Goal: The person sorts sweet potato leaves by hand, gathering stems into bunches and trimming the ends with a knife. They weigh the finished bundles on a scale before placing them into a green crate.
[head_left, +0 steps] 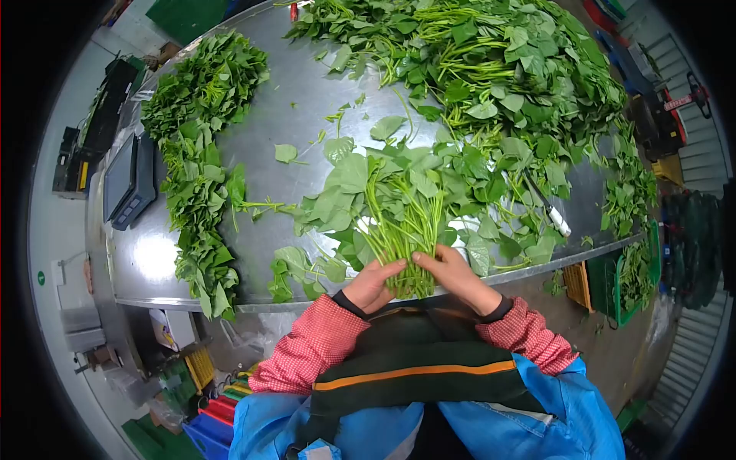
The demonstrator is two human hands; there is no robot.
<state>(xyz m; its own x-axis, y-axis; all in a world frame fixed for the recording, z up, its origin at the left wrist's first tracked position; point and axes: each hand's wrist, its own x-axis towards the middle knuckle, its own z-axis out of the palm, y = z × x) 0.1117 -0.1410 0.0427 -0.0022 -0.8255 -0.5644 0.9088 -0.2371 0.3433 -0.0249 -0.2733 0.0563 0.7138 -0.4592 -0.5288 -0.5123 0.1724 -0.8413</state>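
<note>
Two hands gather a bunch of leafy green stems (404,222) at the near edge of the metal table (295,107).
The left hand (372,286) and right hand (458,277) are partly closed around the bunch from either side, thumbs on the stems; most other fingers are hidden. Its long axis runs away from the person, cut-looking stem ends nearest, leaves pointing to the far side, their outline blending into loose greens. A white-handled knife (558,221) lies at right, its blade tip hard to make out among leaves. Markings on the weighing scale (130,182) and the green wall sign (41,278) are too small to read.
</note>
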